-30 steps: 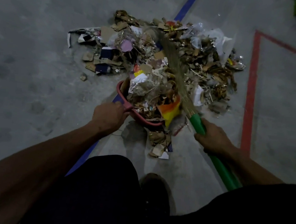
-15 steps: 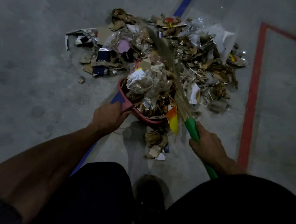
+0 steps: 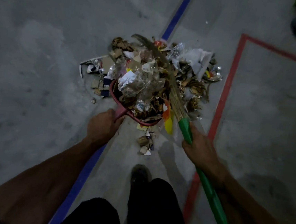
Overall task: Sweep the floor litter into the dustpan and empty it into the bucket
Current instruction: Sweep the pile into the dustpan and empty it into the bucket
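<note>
Seen from above on a dim grey concrete floor [image 3: 39, 65]: left hand [image 3: 104, 124] clenched around the handle of a red dustpan [image 3: 118, 109], pan heaped with crumpled paper, clear plastic and brown cardboard scraps. Right hand [image 3: 199, 149] wrapped tight on the green handle of a broom [image 3: 208, 190], straw bristles [image 3: 174, 98] laid across the right side of the load and reaching up over the litter pile [image 3: 192, 74] spread on the floor beyond the pan. An orange and yellow wrapper [image 3: 168, 121] hanging at the pan's near right edge, just beside the broom's green collar. A few loose scraps [image 3: 145, 144] on the floor below the pan, near a dark shoe [image 3: 140, 174]. Blue floor stripe [image 3: 178, 15] running diagonally under the pile and the left forearm; red floor stripe [image 3: 227, 87] bordering the pile on the right. Bucket not identifiable anywhere in the view.
</note>
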`<action>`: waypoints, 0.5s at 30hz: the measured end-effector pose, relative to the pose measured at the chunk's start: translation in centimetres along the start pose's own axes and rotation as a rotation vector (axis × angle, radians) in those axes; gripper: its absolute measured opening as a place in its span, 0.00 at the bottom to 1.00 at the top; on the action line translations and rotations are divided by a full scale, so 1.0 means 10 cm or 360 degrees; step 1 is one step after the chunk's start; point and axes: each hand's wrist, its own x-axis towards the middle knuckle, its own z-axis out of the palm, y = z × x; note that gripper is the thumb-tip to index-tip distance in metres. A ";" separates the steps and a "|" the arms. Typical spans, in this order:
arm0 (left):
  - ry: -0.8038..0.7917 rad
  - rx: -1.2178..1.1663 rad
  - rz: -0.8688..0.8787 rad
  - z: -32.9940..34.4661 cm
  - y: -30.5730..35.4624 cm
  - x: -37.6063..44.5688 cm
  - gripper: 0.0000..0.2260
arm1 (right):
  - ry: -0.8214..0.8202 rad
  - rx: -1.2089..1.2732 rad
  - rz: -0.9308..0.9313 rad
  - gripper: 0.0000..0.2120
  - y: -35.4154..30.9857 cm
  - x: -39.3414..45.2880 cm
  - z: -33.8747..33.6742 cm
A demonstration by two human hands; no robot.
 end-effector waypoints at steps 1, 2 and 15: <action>-0.0019 -0.0004 -0.0041 -0.28 0.10 -0.08 0.17 | -0.0006 0.0002 0.0016 0.35 -0.10 -0.14 -0.25; -0.0035 -0.0015 -0.0081 -0.50 0.18 -0.16 0.18 | -0.0012 0.0002 0.0021 0.36 -0.18 -0.25 -0.43; -0.0107 -0.0003 -0.0100 -2.69 0.65 -1.69 0.19 | -0.0015 0.0254 0.0168 0.35 -1.09 -2.44 -1.87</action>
